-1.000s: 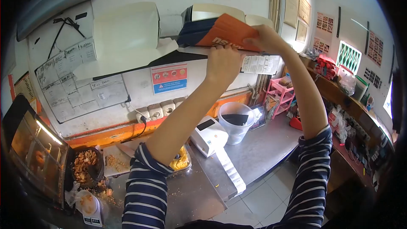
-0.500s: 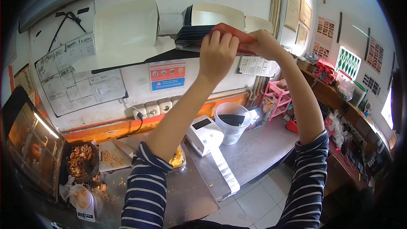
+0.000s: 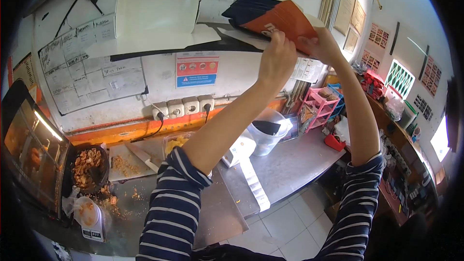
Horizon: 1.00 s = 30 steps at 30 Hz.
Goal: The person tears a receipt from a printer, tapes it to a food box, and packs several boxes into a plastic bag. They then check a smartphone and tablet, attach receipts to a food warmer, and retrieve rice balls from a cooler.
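Up at the wall shelf, my left hand and my right hand grip the lower edge of an orange-and-black folded carton. The carton is part of a stack of dark, flat-folded cartons, tilted above the shelf. Left fingertips are closed at its front lower edge; the right hand is closed round its right corner, thumb on the orange face. White opened cartons stand on the shelf to the left.
Below are a label printer with a paper strip, a clear bucket, a knife on a board, a pan of browned food, a scale and a glass warmer. A pink rack stands right.
The carton has turned so its orange printed face shows and its stack fans upward. Both hands have shifted right, and the view has swung slightly.
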{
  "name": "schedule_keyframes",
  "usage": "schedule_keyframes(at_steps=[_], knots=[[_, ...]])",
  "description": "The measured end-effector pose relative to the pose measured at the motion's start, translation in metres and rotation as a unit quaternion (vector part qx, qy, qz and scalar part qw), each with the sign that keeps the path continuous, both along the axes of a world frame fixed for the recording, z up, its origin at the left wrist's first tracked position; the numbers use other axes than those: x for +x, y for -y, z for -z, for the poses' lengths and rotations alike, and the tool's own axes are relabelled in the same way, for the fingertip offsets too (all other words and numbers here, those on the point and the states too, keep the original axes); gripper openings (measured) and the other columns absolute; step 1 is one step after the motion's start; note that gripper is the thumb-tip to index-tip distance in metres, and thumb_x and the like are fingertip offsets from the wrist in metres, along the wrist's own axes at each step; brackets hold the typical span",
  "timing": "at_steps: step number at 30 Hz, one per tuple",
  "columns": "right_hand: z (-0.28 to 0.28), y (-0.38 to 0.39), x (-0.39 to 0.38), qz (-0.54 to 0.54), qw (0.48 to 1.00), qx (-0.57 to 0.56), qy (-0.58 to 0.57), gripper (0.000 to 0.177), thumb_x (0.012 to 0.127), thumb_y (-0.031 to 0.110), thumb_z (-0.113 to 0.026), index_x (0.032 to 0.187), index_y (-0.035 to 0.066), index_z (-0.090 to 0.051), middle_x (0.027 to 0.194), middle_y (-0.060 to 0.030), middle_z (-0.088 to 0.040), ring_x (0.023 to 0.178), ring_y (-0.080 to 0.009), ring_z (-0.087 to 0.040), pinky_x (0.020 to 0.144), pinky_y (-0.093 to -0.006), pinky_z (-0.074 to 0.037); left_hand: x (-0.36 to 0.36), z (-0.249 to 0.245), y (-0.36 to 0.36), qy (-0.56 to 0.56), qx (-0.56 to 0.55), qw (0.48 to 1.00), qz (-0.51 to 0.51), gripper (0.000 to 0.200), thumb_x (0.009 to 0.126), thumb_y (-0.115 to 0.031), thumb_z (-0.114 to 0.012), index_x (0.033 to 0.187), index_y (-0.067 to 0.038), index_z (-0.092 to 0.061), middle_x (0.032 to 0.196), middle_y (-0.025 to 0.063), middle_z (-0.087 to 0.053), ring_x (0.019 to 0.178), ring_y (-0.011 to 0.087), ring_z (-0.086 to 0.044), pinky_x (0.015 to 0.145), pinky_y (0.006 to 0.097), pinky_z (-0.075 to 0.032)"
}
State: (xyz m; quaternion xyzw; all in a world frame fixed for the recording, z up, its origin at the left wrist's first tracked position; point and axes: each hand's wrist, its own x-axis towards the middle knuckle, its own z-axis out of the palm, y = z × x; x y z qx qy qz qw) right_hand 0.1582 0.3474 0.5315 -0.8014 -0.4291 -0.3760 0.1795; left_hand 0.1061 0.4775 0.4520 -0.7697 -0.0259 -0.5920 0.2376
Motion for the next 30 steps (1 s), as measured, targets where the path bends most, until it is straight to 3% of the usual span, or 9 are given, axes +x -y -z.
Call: schedule_keyframes(at_steps=[7, 9, 12, 13, 16, 17, 20, 24, 30], knots=[[0.003, -0.001, -0.031, -0.011, 0.983, -0.01, 0.183, 0.018, 0.079, 0.026, -0.06, 0.088, 0.012, -0.063, 0.065, -0.0148, -0.06, 0.061, -0.0345, -0.058, 0.057, -0.0398, -0.047, 0.021, -0.001, -0.021, -0.069, -0.109, 0.988, 0.086, 0.032, 0.08, -0.04, -0.055, 0.078, -0.01, -0.065, 0.073, 0.0055, -0.064, 0.061, 0.0214, -0.061, 0.06, 0.038, -0.046], [-0.013, 0.022, -0.088, 0.152, 0.979, 0.022, 0.132, 0.02, 0.08, 0.026, -0.059, 0.092, 0.011, -0.065, 0.068, -0.0144, -0.062, 0.061, -0.0311, -0.061, 0.056, -0.0371, -0.048, 0.018, -0.006, -0.018, -0.072, -0.153, 0.979, 0.117, 0.031, 0.081, -0.038, -0.055, 0.08, -0.01, -0.066, 0.075, 0.0071, -0.065, 0.067, 0.0216, -0.062, 0.063, 0.0369, -0.045], [-0.015, 0.084, -0.144, 0.081, 0.996, 0.017, 0.039, 0.028, 0.083, 0.023, -0.058, 0.096, -0.001, -0.063, 0.078, -0.0155, -0.065, 0.066, -0.0209, -0.062, 0.066, -0.0295, -0.046, 0.018, 0.003, -0.023, 0.005, -0.103, 0.982, 0.158, 0.028, 0.081, -0.034, -0.054, 0.083, -0.01, -0.067, 0.083, 0.011, -0.065, 0.083, 0.0225, -0.061, 0.069, 0.0357, -0.045], [0.003, 0.104, -0.156, 0.167, 0.984, 0.064, 0.022, 0.03, 0.082, 0.025, -0.06, 0.095, -0.002, -0.063, 0.081, -0.014, -0.065, 0.068, -0.0201, -0.062, 0.067, -0.0292, -0.046, 0.01, 0.005, -0.026, -0.008, -0.071, 0.984, 0.166, 0.028, 0.081, -0.023, -0.048, 0.095, -0.005, -0.063, 0.101, 0.0149, -0.061, 0.107, 0.0272, -0.049, 0.089, 0.0423, -0.038], [0.078, 0.098, -0.208, 0.088, 0.965, 0.232, -0.086, 0.035, 0.08, 0.028, -0.065, 0.097, -0.002, -0.063, 0.083, -0.0106, -0.066, 0.072, -0.0133, -0.061, 0.066, -0.0304, -0.048, -0.076, 0.053, -0.02, 0.108, -0.279, 0.79, 0.535, 0.031, 0.072, -0.001, -0.051, 0.103, 0.002, -0.053, 0.094, 0.0191, -0.056, 0.092, 0.0327, -0.055, 0.079, 0.0405, -0.044], [0.106, 0.096, -0.217, 0.184, 0.959, 0.196, -0.089, 0.031, 0.079, 0.023, -0.066, 0.096, -0.002, -0.062, 0.082, -0.0103, -0.066, 0.073, -0.0126, -0.06, 0.066, -0.0304, -0.048, -0.104, 0.084, -0.019, 0.049, -0.332, 0.721, 0.606, 0.035, 0.075, -0.004, -0.055, 0.11, 0.001, -0.051, 0.094, 0.0183, -0.056, 0.091, 0.0299, -0.056, 0.078, 0.0382, -0.044], [0.18, 0.049, -0.236, -0.047, 0.921, 0.255, -0.292, 0.023, 0.08, 0.017, -0.065, 0.09, -0.004, -0.062, 0.076, -0.0056, -0.065, 0.067, -0.0069, -0.056, 0.06, -0.0253, -0.047, -0.174, 0.167, -0.001, -0.236, -0.499, 0.515, 0.656, 0.079, 0.081, -0.027, -0.063, 0.138, -0.002, -0.016, 0.137, 0.0195, -0.023, 0.129, 0.0299, -0.025, 0.103, 0.0365, -0.025], [0.228, -0.007, -0.252, -0.137, 0.826, 0.223, -0.5, 0.024, 0.08, 0.014, -0.063, 0.09, -0.007, -0.06, 0.076, -0.0061, -0.063, 0.067, -0.0085, -0.055, 0.059, -0.0249, -0.047, -0.245, 0.196, -0.027, -0.21, -0.495, 0.692, 0.482, 0.101, 0.068, -0.046, -0.071, 0.139, -0.005, -0.012, 0.142, 0.0203, -0.017, 0.133, 0.0394, -0.009, 0.095, 0.0676, -0.002], [0.244, -0.038, -0.295, -0.106, 0.863, 0.333, -0.365, 0.022, 0.08, 0.011, -0.064, 0.091, -0.008, -0.06, 0.082, -0.0089, -0.064, 0.073, -0.0103, -0.057, 0.065, -0.0253, -0.047, -0.295, 0.193, -0.076, -0.153, -0.439, 0.742, 0.482, 0.09, 0.07, -0.035, -0.07, 0.138, -0.004, -0.02, 0.141, 0.023, -0.019, 0.131, 0.04, -0.015, 0.102, 0.0564, -0.01]])
